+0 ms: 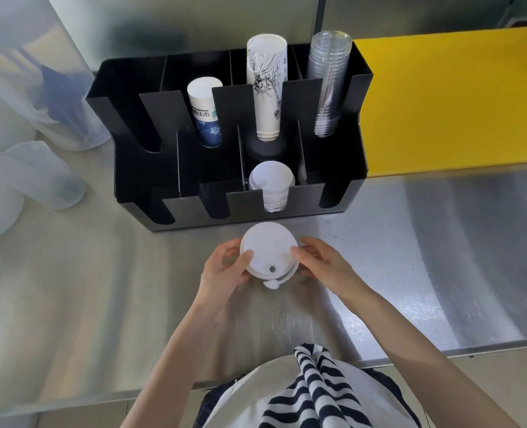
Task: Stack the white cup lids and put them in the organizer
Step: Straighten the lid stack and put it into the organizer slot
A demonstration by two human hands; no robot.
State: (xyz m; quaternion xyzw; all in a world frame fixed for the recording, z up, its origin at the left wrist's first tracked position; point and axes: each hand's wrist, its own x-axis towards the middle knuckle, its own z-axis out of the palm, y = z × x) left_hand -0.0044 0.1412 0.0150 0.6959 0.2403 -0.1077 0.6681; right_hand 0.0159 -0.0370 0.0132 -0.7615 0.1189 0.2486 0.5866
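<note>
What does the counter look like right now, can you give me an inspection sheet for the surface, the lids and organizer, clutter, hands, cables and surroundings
Surface: steel counter, bare in front of the organizer.
Job's things: stack of white lids held above the counter; black organizer already has white lids in a front slot, third from the left.
Clutter: printed paper cups, a shorter blue-and-white cup stack and clear cups in the rear slots.
Grippers: left hand and right hand grip the stack from opposite sides.
Cables: nothing seen.
Surroundings: yellow board to the right, translucent plastic containers to the left.
</note>
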